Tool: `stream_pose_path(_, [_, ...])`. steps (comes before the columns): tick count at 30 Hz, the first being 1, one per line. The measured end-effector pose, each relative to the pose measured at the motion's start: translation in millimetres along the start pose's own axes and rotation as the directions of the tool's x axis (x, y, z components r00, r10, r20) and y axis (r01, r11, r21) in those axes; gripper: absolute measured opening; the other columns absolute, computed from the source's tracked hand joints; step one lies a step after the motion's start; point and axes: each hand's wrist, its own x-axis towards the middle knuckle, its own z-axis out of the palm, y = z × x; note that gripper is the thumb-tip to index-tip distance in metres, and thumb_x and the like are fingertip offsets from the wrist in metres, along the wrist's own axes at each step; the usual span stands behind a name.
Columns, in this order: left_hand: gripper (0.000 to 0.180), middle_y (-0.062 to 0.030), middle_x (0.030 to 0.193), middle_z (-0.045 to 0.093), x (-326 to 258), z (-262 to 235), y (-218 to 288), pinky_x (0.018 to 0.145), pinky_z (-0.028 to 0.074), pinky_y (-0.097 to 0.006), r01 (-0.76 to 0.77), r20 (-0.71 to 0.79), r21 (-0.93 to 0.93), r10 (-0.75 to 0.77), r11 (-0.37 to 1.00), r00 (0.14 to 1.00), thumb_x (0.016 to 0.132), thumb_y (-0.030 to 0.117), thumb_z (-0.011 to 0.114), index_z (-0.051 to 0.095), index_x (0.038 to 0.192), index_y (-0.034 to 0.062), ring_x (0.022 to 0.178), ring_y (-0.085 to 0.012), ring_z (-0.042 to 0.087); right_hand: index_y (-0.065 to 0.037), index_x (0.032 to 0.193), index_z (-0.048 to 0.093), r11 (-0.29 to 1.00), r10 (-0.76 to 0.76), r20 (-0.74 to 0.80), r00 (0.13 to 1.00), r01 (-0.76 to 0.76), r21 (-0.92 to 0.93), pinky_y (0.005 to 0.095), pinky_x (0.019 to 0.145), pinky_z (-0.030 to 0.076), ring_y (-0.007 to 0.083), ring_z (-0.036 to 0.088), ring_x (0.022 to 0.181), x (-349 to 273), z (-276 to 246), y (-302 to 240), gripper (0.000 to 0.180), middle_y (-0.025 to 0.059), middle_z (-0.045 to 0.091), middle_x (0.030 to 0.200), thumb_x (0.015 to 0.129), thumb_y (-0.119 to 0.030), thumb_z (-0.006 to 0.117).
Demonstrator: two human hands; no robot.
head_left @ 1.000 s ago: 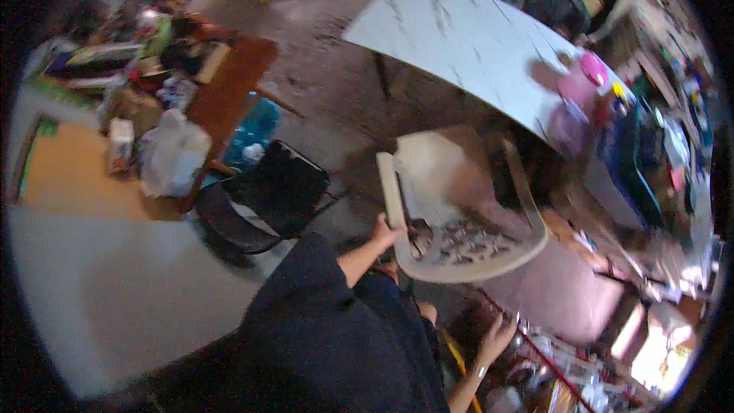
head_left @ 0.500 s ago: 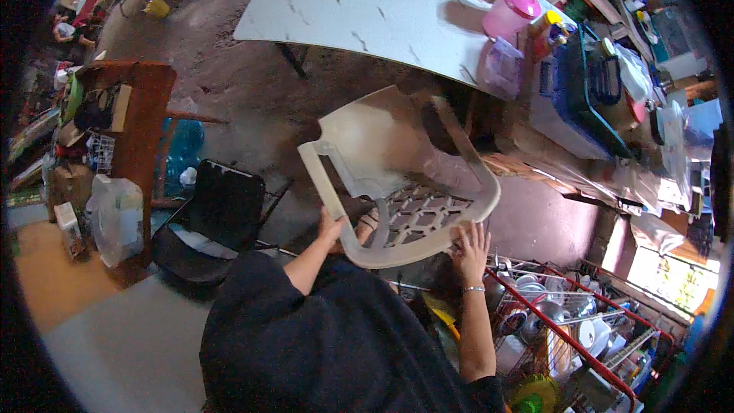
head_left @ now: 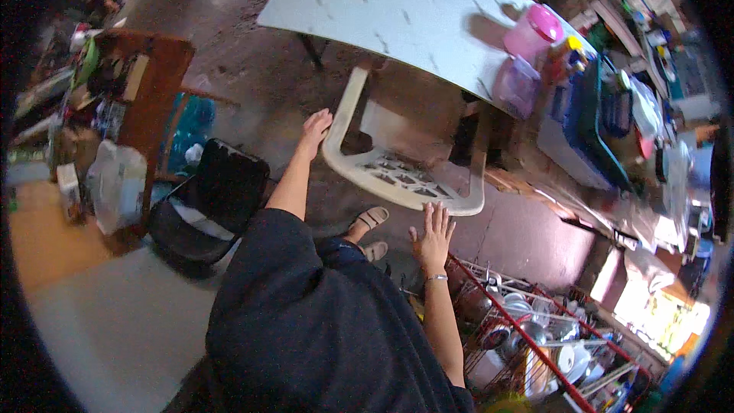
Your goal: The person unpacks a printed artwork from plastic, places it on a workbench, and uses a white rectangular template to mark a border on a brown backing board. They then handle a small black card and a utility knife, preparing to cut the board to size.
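A cream plastic armchair (head_left: 409,199) with a lattice back stands in front of me, its seat partly beneath the white marble-patterned table (head_left: 382,4). The table's edge hides the chair's far part. My right hand (head_left: 433,239) is open, fingers spread, with the fingertips at the top rail of the chair back. Beside the chair's left armrest is my left hand (head_left: 313,131), its fingers stretched out and holding nothing. Whether it still touches the chair, I cannot tell.
On the table's right end stand a pink lidded container (head_left: 533,30) and a purple-tinted bag (head_left: 516,84). A black chair (head_left: 210,199) sits at the left by a wooden cabinet (head_left: 157,107). A red-framed dish rack (head_left: 527,321) with kitchenware is at the lower right.
The chair has moved away from me, now upright and partly under the table. My left hand has let go of its frame, and my right hand's fingers have spread.
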Motion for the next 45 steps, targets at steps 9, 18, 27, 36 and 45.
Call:
stream_pose_path(9, [0.051, -0.0252, 0.105, 0.066, -165, -117, -180, 0.089, 0.047, -0.048, 0.223, -0.158, 0.675, -0.158, 0.703, 0.975, 0.098, 0.042, 0.044, 0.064, 0.112, -0.0029, 0.1, -0.0399, 0.063, -0.007, 0.154, 0.021, 0.997, -0.073, -0.125, 0.989, 0.075, 0.015, 0.0556, 0.118, 0.013, 0.0418, 0.011, 0.148, 31, 21, -13, 0.087, 0.0222, 0.012, 0.161, 0.088, -0.042, 0.065])
stream_pose_path(18, [0.047, -0.0225, 0.104, 0.066, -444, -180, -311, 0.087, 0.049, -0.045, 0.744, -0.273, 0.508, -0.738, 0.435, 0.617, 0.094, 0.041, 0.055, 0.066, 0.11, -0.0014, 0.095, -0.0367, 0.063, -0.007, 0.152, 0.026, 0.982, -0.176, -0.134, 0.975, 0.184, 0.048, 0.0577, 0.117, 0.013, 0.0411, 0.014, 0.147, 29, 6, -14, 0.085, 0.0233, 0.018, 0.159, 0.085, -0.035, 0.069])
stream_pose_path(27, [0.048, -0.0164, 0.101, 0.068, -219, -261, -198, 0.083, 0.051, -0.04, 0.372, -0.419, 0.479, -0.165, 0.796, 0.893, 0.092, 0.047, 0.06, 0.066, 0.108, 0.0017, 0.092, -0.0281, 0.064, 0.0, 0.139, 0.042, 0.972, -0.196, -0.004, 0.981, 0.195, 0.134, 0.0599, 0.116, 0.013, 0.0416, 0.038, 0.134, 97, -6, -87, 0.052, 0.0266, 0.042, 0.142, 0.099, -0.032, 0.05])
stream_pose_path(36, [0.038, -0.0132, 0.103, 0.069, -64, -442, 28, 0.082, 0.051, -0.038, 0.238, -0.493, 0.296, -0.066, 0.925, 0.868, 0.096, 0.038, 0.06, 0.063, 0.114, 0.004, 0.092, -0.0253, 0.067, 0.001, 0.131, 0.047, 0.875, -0.407, 0.04, 0.913, 0.376, 0.305, 0.0479, 0.1, 0.042, 0.0423, 0.049, 0.12, 279, -4, -323, 0.049, 0.0254, 0.052, 0.131, 0.094, -0.029, 0.06])
stream_pose_path(45, [0.028, -0.0161, 0.112, 0.064, 34, -497, 183, 0.093, 0.048, -0.042, 0.055, -0.759, 0.417, 0.314, 0.907, 0.57, 0.094, 0.027, 0.061, 0.064, 0.111, 0.0057, 0.103, -0.0318, 0.062, -0.001, 0.12, 0.057, 0.853, -0.501, 0.1, 0.86, 0.47, 0.228, 0.0472, 0.094, 0.044, 0.0403, 0.053, 0.11, 446, -35, -467, 0.04, 0.0221, 0.056, 0.118, 0.092, -0.03, 0.062])
